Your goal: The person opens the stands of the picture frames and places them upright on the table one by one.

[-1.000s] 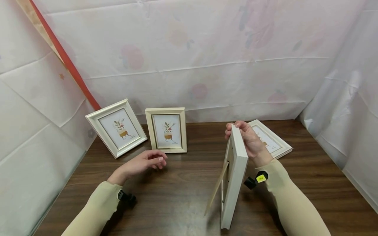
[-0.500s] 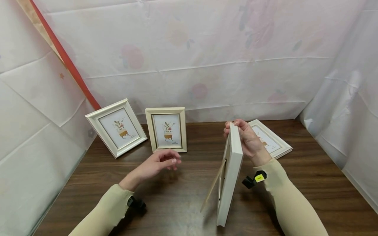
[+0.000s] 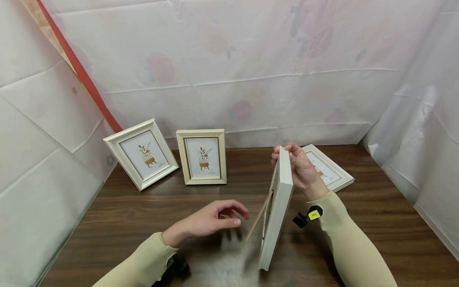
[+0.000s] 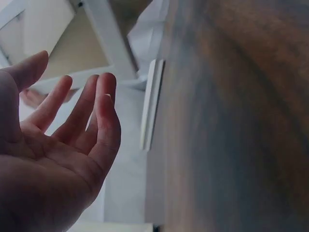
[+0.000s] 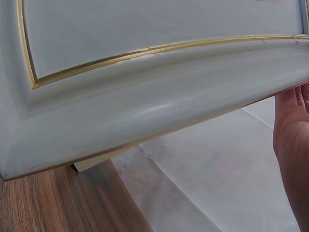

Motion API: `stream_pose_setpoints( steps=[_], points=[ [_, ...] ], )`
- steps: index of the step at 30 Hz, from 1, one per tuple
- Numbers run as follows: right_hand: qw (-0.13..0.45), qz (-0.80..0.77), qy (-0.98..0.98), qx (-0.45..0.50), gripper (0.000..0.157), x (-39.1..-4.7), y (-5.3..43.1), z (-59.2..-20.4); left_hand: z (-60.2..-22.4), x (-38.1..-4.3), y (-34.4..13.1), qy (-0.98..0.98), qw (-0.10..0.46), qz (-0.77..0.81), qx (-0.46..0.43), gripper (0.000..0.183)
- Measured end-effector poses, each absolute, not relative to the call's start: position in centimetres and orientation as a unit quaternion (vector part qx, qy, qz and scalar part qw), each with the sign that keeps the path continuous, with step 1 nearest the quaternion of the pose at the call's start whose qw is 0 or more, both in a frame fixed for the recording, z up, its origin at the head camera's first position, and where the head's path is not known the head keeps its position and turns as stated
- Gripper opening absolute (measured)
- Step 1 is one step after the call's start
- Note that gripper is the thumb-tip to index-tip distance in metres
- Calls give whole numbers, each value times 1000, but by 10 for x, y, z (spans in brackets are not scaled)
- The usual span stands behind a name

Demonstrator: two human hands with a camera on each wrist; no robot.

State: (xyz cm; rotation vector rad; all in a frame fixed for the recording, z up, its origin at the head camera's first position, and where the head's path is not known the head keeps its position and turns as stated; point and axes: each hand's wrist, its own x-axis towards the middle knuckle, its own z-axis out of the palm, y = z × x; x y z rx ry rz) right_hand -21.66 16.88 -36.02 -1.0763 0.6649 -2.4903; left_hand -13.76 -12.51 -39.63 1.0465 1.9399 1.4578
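Note:
My right hand (image 3: 303, 169) grips a white picture frame (image 3: 279, 215) by its far edge, the frame tilted and turned side-on. From its back a thin stand leg (image 3: 259, 218) sticks out to the left. In the right wrist view, the frame's front (image 5: 154, 108) has a gold inner line, and my fingers show at its edge. My left hand (image 3: 215, 219) hovers over the table just left of the stand leg, fingers loosely bent and holding nothing. In the left wrist view, the frame's back (image 4: 99, 36) lies beyond the left hand's fingertips, apart from them.
Two picture frames stand at the back left: a tilted white one (image 3: 114, 145) and an upright cream one (image 3: 181, 157). More white frames (image 3: 342, 175) lie stacked flat behind the right wrist. A printed white sheet (image 3: 251, 59) hangs behind the dark wood table (image 3: 118, 223).
My left hand has moved right and nearer to me, from in front of the cream frame to beside the stand leg. The held frame has shifted slightly left.

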Motion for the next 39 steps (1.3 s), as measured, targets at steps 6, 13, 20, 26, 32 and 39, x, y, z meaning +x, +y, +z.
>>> stream_pose_setpoints(
  steps=[6,13,20,26,32,39],
  points=[
    [182,-873,234,-386,14,-215,166,-357,-401,-134,-118,712,273,519,387,34],
    [174,-878,228,-384,14,-215,167,-357,-399,-132,-115,689,313,527,386,45],
    [178,-878,226,-382,13,-217,167,-359,-397,-130,-114,686,330,523,384,48],
    [179,-873,228,-393,15,-218,168,-360,-397,-130,-115,677,323,527,401,45],
    [173,-877,233,-384,14,-217,169,-361,-396,-129,-116,654,330,538,417,47],
    [174,-880,229,-377,13,-218,168,-361,-392,-126,-119,647,321,542,431,48]
  ],
)
